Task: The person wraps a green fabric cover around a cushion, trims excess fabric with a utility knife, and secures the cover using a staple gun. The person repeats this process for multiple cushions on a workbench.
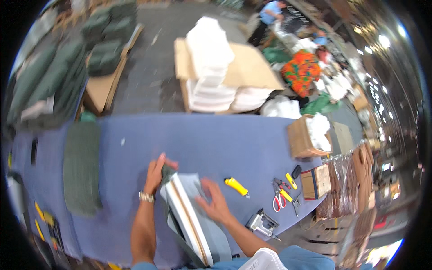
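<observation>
A long padded piece (191, 216) stands on its narrow side in front of me. It has white foam, a brown strip along its length, dark green fabric on the left and loose grey-blue cloth (211, 234) on the right. My left hand (156, 173), with a watch on the wrist, is closed around its far left corner, by a fold of the dark green fabric. Just right of the piece, my right hand (214, 201) has its fingers spread over the grey-blue cloth. The right hand is slightly blurred, and I cannot tell if it touches the cloth.
On the blue-covered table (135, 139) lie a yellow-handled tool (237, 186), a staple gun (262, 222) and red-handled scissors (279, 202). A dark green cushion (82, 168) lies left; a carton with white stuffing (308, 136) stands right. Beyond are stacked white foam (209, 58) and a distant person (269, 18).
</observation>
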`<state>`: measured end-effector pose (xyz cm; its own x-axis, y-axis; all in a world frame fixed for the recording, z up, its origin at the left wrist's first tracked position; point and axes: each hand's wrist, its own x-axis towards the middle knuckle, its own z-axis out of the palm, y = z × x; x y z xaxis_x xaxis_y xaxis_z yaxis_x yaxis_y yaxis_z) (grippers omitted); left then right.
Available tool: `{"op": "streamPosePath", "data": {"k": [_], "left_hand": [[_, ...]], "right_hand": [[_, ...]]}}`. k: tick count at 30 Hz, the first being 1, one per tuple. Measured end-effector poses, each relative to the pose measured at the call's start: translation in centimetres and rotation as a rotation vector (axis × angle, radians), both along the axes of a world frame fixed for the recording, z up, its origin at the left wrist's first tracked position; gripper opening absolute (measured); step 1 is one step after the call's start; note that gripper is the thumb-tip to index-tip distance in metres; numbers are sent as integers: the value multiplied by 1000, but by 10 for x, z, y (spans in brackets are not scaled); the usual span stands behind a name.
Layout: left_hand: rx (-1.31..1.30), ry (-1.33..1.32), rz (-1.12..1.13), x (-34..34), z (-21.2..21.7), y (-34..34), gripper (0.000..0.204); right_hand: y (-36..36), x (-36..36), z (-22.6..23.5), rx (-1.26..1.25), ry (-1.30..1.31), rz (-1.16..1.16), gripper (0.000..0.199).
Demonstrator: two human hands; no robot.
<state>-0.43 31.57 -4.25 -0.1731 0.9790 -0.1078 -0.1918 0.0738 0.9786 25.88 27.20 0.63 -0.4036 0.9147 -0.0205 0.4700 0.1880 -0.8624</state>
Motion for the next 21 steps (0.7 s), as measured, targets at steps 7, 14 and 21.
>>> {"op": "streamPosePath", "data": {"k": [7, 14, 21], "left_hand": [[65, 32, 224, 3, 26, -12, 69], [290, 453, 601, -19, 144, -91, 68], [322, 427, 1377, 15, 164, -291, 64]], "right_hand": [[-117, 88, -4, -730, 42, 129, 65], [-115, 72, 15, -272, -90, 94, 50], [-5, -2, 115, 424, -209, 497, 27]]}}
